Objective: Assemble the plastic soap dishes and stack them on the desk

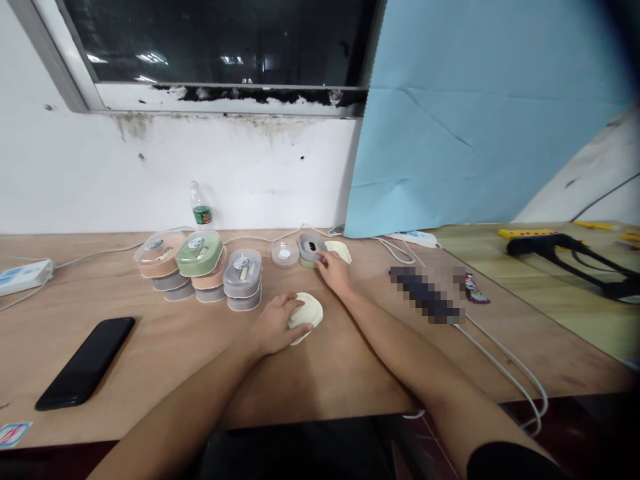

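Note:
My left hand (274, 325) rests on a cream oval box part (309, 313) in the middle of the wooden table (150, 347), fingers curled over its left edge. My right hand (334, 272) reaches further back and touches a grey oval box (310, 249) that sits on a green piece; the fingers pinch at its near edge. A cream lid (341, 250) lies just right of it, and a small clear tub (285, 254) just left.
Stacks of oval boxes in peach (159, 257), green (200, 255) and grey (243, 275) stand at the left. A black phone (87, 362) lies near the front left. A water bottle (201, 205), power strips (23, 277) and white cables (505, 363) are about.

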Demonstrator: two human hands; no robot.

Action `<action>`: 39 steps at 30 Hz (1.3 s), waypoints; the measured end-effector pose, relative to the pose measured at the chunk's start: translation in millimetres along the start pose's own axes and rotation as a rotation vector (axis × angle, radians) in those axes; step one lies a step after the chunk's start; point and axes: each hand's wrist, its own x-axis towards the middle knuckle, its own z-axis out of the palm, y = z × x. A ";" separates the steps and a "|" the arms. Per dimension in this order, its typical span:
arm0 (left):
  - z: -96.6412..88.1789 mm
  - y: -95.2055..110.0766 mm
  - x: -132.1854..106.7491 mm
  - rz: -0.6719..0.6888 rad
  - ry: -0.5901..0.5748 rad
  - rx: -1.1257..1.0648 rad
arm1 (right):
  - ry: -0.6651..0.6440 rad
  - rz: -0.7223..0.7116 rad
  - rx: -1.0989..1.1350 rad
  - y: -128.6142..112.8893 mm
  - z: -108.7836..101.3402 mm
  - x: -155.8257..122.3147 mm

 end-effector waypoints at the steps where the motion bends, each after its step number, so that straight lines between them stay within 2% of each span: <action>1: 0.5 -0.2 0.2 0.001 0.000 -0.001 | -0.001 -0.008 0.003 -0.1 0.0 -0.1; 6: 0.6 -0.6 0.0 0.007 0.007 -0.001 | -0.023 -0.037 0.003 -1.2 -0.2 -1.3; 15: -3.0 6.5 -4.7 -0.014 -0.074 0.121 | -0.021 -0.045 0.071 -10.6 -6.2 -5.3; 18: -3.2 7.2 -5.0 -0.025 -0.030 0.108 | -0.010 -0.046 0.096 -14.1 -11.5 -8.4; 22: -8.2 8.1 -4.8 -0.060 0.111 0.019 | -0.041 -0.099 0.127 -15.8 -15.9 -12.4; 25: -13.1 9.8 -4.0 -0.059 0.216 -0.042 | -0.101 -0.189 0.137 -18.3 -20.2 -13.8; 27: -15.1 10.7 -3.5 -0.046 0.265 -0.071 | -0.167 -0.316 0.154 -22.6 -24.7 -14.6; 30: -16.4 10.9 -3.4 -0.040 0.304 -0.097 | -0.243 -0.524 0.190 -32.7 -31.4 -18.1; 32: -17.3 10.0 -3.7 -0.041 0.321 -0.098 | -0.264 -0.557 0.202 -39.4 -34.0 -22.1; 34: -19.3 8.7 -3.9 -0.030 0.346 -0.099 | -0.278 -0.485 0.215 -43.1 -34.5 -25.7; 36: -22.6 6.8 -4.1 0.009 0.386 -0.103 | -0.253 -0.353 0.258 -41.9 -32.7 -26.5; 39: -29.3 1.6 -5.2 0.087 0.500 -0.090 | -0.068 -0.048 0.433 -29.4 -26.5 -18.9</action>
